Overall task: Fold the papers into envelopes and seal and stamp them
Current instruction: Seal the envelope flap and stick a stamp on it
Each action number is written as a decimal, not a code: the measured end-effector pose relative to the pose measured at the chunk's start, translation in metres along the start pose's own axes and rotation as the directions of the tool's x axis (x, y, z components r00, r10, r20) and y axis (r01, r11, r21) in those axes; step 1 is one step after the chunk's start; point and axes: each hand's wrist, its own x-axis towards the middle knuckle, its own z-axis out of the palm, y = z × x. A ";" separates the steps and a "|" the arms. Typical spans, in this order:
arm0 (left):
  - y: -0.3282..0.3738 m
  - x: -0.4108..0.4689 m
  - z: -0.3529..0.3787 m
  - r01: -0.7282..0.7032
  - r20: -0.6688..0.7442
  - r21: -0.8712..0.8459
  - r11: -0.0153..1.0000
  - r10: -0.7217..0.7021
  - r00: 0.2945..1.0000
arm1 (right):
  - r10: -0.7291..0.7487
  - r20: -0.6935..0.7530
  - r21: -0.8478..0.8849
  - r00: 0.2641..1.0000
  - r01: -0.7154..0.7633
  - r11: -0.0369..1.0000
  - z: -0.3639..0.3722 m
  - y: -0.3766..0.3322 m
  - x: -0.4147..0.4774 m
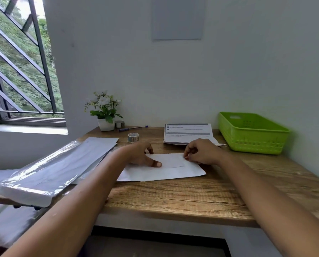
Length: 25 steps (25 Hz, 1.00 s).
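Note:
A white sheet of paper (164,172) lies flat on the wooden desk (182,197), partly folded, with a folded flap on its upper half. My left hand (142,154) presses on the sheet's left part, thumb flat on the flap. My right hand (201,152) pinches the flap's upper right edge between curled fingers. A small roll of patterned tape (133,137) stands behind my left hand. A blue pen (130,128) lies near the wall.
A pack of paper in clear plastic wrap (53,167) overhangs the desk's left side. A printed sheet stack (189,133) lies at the back, a green plastic basket (251,132) at the back right. A potted white flower (105,112) and a small metal tin (119,124) stand by the wall.

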 end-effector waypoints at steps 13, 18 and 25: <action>0.005 -0.021 -0.004 -0.068 -0.086 0.017 0.998 0.069 0.994 | 0.319 0.034 0.441 0.947 -0.300 0.846 -0.009 -0.004 -0.031; 0.012 -0.045 -0.043 -0.233 -0.241 -0.321 0.918 0.159 0.957 | 0.397 -0.048 0.811 0.917 -0.196 0.551 -0.017 -0.001 -0.072; 0.083 -0.010 -0.067 -0.284 -0.470 -0.632 0.721 -0.065 0.880 | 0.288 0.007 0.960 0.958 -0.087 0.267 -0.028 -0.024 -0.089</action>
